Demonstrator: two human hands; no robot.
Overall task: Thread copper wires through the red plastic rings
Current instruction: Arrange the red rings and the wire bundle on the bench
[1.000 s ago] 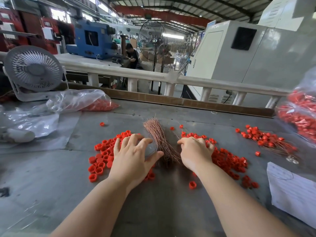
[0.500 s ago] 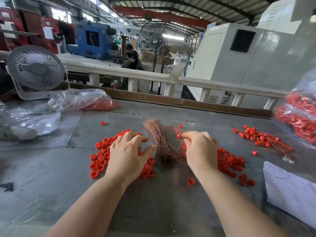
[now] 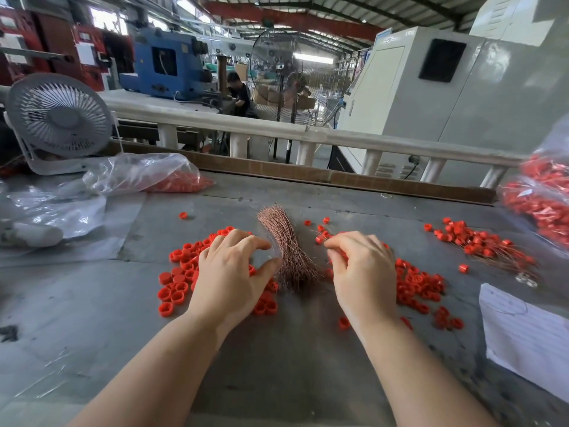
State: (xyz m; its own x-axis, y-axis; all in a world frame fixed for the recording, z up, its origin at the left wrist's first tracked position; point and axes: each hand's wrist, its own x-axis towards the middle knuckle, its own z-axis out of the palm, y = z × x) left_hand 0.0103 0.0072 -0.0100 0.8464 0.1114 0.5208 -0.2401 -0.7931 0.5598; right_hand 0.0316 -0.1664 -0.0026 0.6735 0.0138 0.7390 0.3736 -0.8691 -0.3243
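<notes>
Your left hand [image 3: 229,272] hovers with fingers loosely spread over the left heap of red rings [image 3: 180,272], holding nothing, likely ready to pick one. Your right hand [image 3: 363,269] curls, fingertips pinched near a ring; whether it grips wire, you cannot tell. The bundle of copper wires [image 3: 286,251] lies between both hands, within easy reach. Threaded rings [image 3: 480,241] sit far right. The paper [image 3: 523,331] shows no readable writing.

Both hands, left [image 3: 229,274] and right [image 3: 363,272], hover palm-down, fingers curled.
</notes>
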